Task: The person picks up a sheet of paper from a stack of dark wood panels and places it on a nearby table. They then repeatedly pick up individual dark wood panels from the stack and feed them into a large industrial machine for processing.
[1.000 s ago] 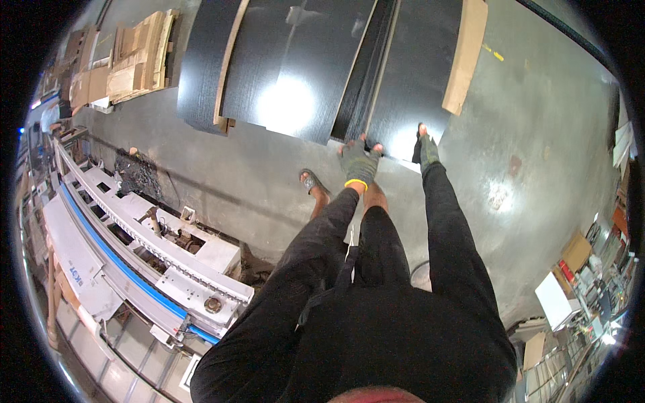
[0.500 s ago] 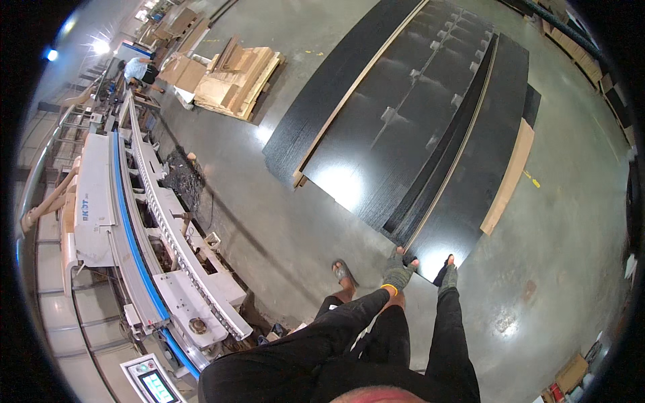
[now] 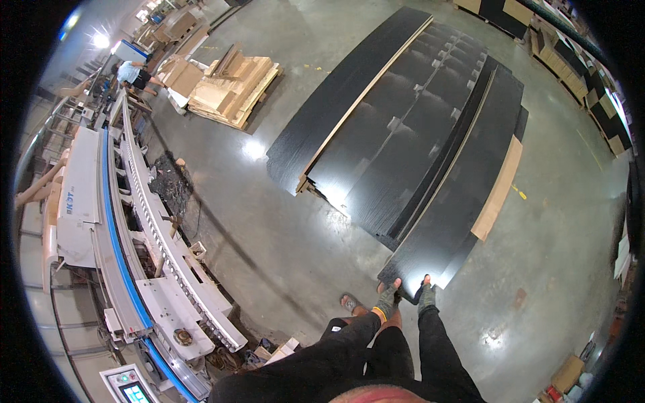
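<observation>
Both hands wear grey gloves with bare fingertips. My left hand (image 3: 388, 295), with a yellow band at its wrist, is closed on the near end of a long black panel (image 3: 457, 195). Beside it, my right hand (image 3: 427, 295) grips the same end. Each thumb lies on top, and the fingers underneath are hidden. This panel rests along the right side of a stack of black panels (image 3: 376, 161), its near end reaching out past the stack. A bare brown board edge (image 3: 494, 195) shows along its right side.
Left stands a long machine with a blue strip (image 3: 114, 201) and a small screen panel (image 3: 127, 386). A pallet of boards (image 3: 232, 91) lies beyond, near another person (image 3: 134, 75). More stacked boards (image 3: 564, 67) line the far right. My sandalled foot (image 3: 349, 302) is close by.
Both hands have come nearer and slightly left, drawing the black panel's near end further out from the stack. My view has shifted a little as well.
</observation>
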A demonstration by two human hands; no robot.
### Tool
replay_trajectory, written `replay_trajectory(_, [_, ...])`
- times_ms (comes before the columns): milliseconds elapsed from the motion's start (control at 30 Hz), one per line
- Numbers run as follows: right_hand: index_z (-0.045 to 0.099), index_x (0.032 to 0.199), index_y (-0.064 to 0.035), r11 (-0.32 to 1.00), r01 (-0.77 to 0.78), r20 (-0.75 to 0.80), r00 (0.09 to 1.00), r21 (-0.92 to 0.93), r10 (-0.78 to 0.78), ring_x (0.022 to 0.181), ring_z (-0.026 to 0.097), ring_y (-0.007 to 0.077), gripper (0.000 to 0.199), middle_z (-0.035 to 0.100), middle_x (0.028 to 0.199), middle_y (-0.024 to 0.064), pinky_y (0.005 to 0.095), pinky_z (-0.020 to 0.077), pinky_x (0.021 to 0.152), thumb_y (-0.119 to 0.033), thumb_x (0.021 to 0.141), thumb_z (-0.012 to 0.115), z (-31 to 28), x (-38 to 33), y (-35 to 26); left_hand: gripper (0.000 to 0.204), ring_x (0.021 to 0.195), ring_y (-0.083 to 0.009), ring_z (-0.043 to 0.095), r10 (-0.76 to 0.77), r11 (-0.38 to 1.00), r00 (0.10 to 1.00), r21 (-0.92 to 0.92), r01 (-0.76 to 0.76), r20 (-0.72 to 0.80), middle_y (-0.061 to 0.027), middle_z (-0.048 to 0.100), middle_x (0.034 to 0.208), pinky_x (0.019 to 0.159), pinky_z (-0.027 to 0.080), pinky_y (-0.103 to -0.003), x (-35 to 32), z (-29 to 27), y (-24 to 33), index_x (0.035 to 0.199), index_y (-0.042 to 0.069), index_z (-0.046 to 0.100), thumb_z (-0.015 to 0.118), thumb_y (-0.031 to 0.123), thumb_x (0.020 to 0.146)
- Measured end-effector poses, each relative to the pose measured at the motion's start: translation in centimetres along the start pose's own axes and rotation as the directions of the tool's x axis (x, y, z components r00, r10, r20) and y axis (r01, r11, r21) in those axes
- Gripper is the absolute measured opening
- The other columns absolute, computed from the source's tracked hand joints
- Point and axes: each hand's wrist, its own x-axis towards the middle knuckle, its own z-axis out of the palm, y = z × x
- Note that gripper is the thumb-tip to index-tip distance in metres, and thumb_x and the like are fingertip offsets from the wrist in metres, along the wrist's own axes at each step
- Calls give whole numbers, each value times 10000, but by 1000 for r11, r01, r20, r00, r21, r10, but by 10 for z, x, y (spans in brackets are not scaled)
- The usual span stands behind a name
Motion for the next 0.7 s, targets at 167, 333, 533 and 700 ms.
replay_trajectory(167, [548, 1154, -114, 988, -127, 211, 972, 93, 105, 657, 485, 126, 611, 542, 930, -1, 326, 410, 530, -671, 903, 568, 43, -126, -13, 795, 1215, -260, 505, -75, 994, 994, -91, 68, -82, -116, 539, 1372, 1031, 423, -415, -39, -116, -17, 1404, 18, 451, 755, 482, 835])
replay_trajectory(333, [591, 1052, -142, 786, -516, 455, 822, 341, 342, 621, 485, 146, 588, 541, 837, 8, 344, 416, 516, -706, 887, 556, 13, -77, -3, 678, 1131, -292, 595, -127, 912, 983, -406, 63, -133, -119, 595, 1307, 965, 508, -435, -127, -147, 43, 1388, 82, 475, 799, 307, 836])
replay_trajectory(533, [556, 1143, -113, 766, -274, 529, 843, 581, -100, 975, 466, 300, 688, 486, 1060, 98, 480, 387, 860, -741, 863, 525, -32, 91, -163, 657, 1101, -239, 613, 102, 973, 947, -167, -159, -305, -101, 625, 1264, 980, 498, -391, -178, -241, 46, 1387, 29, 478, 744, 361, 886])
replay_trajectory(700, [479, 1411, -41, 681, -391, 547, 837, 619, -16, 1309, 464, 358, 823, 495, 1439, 177, 498, 349, 1139, -634, 863, 635, 13, 23, -228, 734, 1119, -225, 561, 573, 764, 628, 621, -177, -527, -88, 585, 1278, 993, 458, -369, -199, -331, 47, 1403, 6, 447, 767, 376, 856])
